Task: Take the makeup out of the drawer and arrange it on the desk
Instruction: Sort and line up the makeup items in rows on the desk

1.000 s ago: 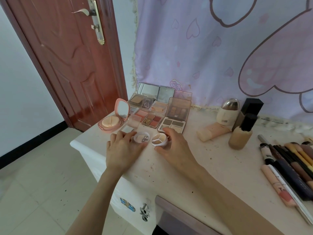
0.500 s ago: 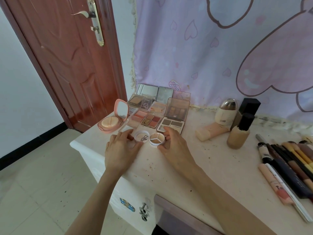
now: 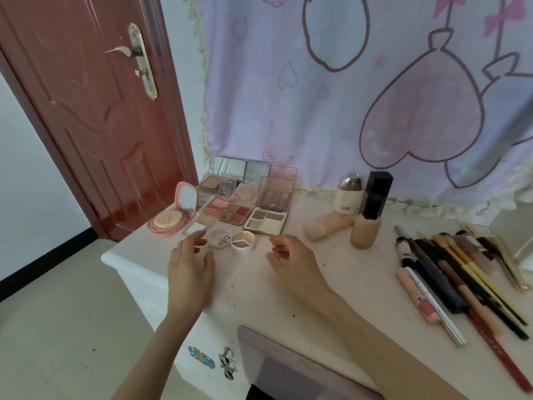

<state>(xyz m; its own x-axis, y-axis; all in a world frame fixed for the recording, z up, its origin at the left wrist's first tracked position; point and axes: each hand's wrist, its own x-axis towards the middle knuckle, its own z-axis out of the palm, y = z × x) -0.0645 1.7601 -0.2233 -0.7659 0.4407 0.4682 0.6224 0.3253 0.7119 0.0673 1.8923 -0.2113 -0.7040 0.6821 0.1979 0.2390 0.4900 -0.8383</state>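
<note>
White desk against a heart-print curtain, red door at left. Your left hand and right hand hover over the desk, fingers loosely spread, holding nothing. Between them sit the round three-shade pot and its clear lid, touching, just in front of the open palettes. Brushes and pencils lie well right.

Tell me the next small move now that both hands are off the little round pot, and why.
Probably reach the right hand back to the open drawer for another item. The small round white three-shade pot sits on the white desk beside its clear round lid, in front of the open palettes, and both the right and left hand are empty. The drawer's contents are hidden.
</note>
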